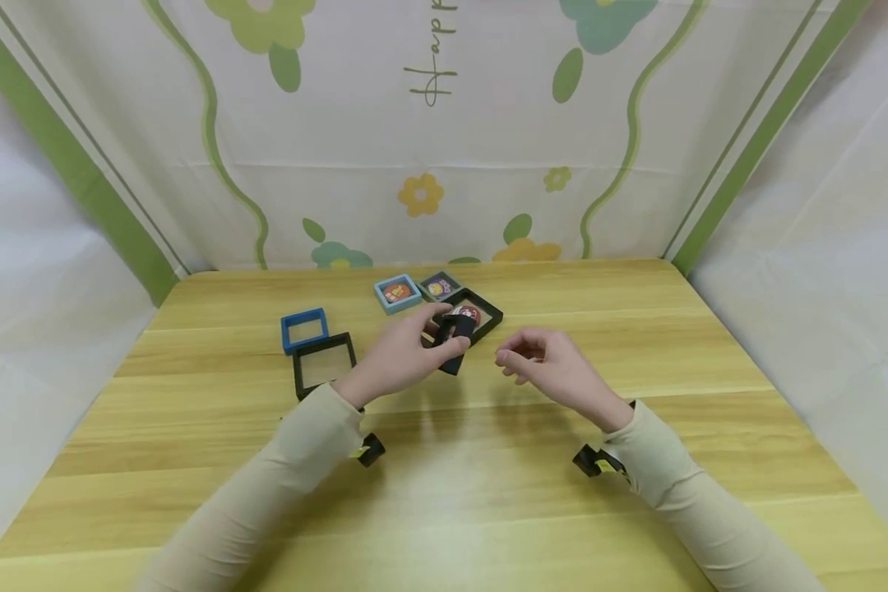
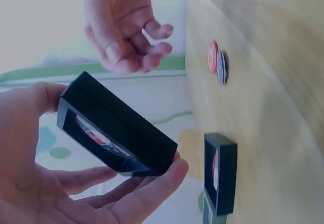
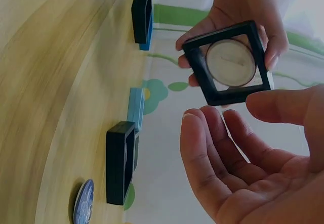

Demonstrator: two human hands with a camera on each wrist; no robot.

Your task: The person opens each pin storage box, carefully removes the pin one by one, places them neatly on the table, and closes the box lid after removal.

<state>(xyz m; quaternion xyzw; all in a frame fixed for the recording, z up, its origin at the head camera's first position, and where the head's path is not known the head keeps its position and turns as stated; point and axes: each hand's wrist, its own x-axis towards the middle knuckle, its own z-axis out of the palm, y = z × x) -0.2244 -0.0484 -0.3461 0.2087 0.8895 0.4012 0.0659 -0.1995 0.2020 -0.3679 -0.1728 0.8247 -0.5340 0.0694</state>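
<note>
My left hand [image 1: 403, 349] grips a black square display frame [image 2: 114, 123] by its edges, holding it tilted above the table. A round badge [image 3: 230, 63] sits behind the frame's clear film, its plain back showing in the right wrist view. To the right, my right hand [image 1: 555, 366] hovers with loosely bent fingers and nothing visible between them; in the head view it is apart from the frame. Two round badges, one red [image 2: 212, 57] and one bluish [image 2: 221, 67], lie on the table below the right hand. The right hand mostly hides them in the head view.
Behind the held frame lies another black frame [image 1: 492, 316] with a red badge inside. Beside it are a light blue frame [image 1: 397, 307] and a grey frame [image 1: 451, 293], both with badges. A dark blue frame [image 1: 286, 335] and a badge-free black frame [image 1: 299, 374] lie left.
</note>
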